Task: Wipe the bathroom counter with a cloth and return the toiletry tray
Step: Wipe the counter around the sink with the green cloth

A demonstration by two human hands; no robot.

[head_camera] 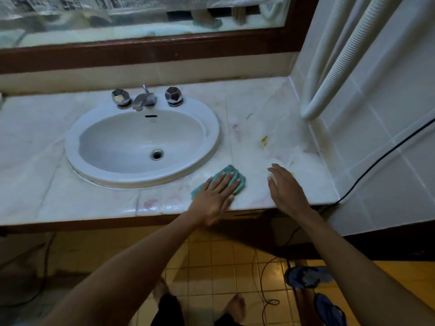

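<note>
A teal cloth (pixel 237 174) lies on the white marble counter (pixel 259 109), just right of the sink. My left hand (pixel 215 196) presses flat on the cloth, fingers spread over it. My right hand (pixel 286 190) rests on the counter near its front right edge, fingers apart, holding nothing. A yellow stain (pixel 264 140) marks the counter beyond my right hand. No toiletry tray is in view.
An oval white sink (pixel 209 128) with a chrome faucet (pixel 143 100) and two knobs sits in the counter. A mirror (pixel 141 17) in a brown frame runs behind. White corrugated hoses (pixel 329 78) and a black cable (pixel 376 165) hang along the tiled right wall. Sandals (pixel 308 277) lie on the floor.
</note>
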